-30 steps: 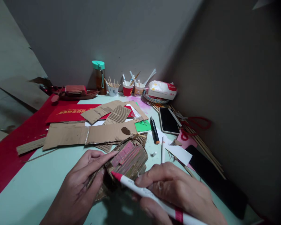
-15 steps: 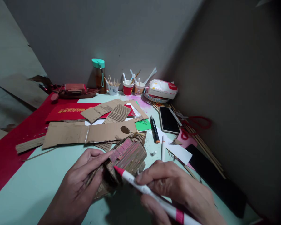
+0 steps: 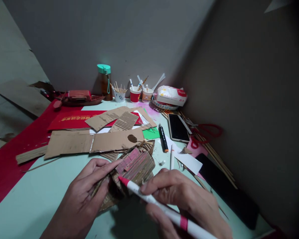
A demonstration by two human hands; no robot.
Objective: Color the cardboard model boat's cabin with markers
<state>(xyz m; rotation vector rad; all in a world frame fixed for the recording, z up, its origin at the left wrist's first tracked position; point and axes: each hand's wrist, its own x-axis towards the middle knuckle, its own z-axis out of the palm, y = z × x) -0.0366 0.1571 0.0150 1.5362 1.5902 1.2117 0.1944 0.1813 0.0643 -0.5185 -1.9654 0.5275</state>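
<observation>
My left hand (image 3: 84,196) grips the left side of a small corrugated cardboard model (image 3: 136,166), part of whose ribbed top is coloured pink. My right hand (image 3: 186,202) holds a white marker with a red tip (image 3: 149,199), and the tip rests on the near edge of the model. Both hands are low in the view, over the pale green tabletop (image 3: 35,199).
Flat cardboard pieces (image 3: 94,141) and a red envelope (image 3: 69,119) lie behind the model. A black marker (image 3: 163,137), a phone (image 3: 177,127), red scissors (image 3: 204,132) and wooden sticks lie to the right. Cups of pens (image 3: 136,94), a bottle (image 3: 104,81) and a tissue pack (image 3: 171,96) stand by the wall.
The marker tip has slid slightly left along the model's near edge, and my right hand has shifted a little with it. My left hand keeps its grip.
</observation>
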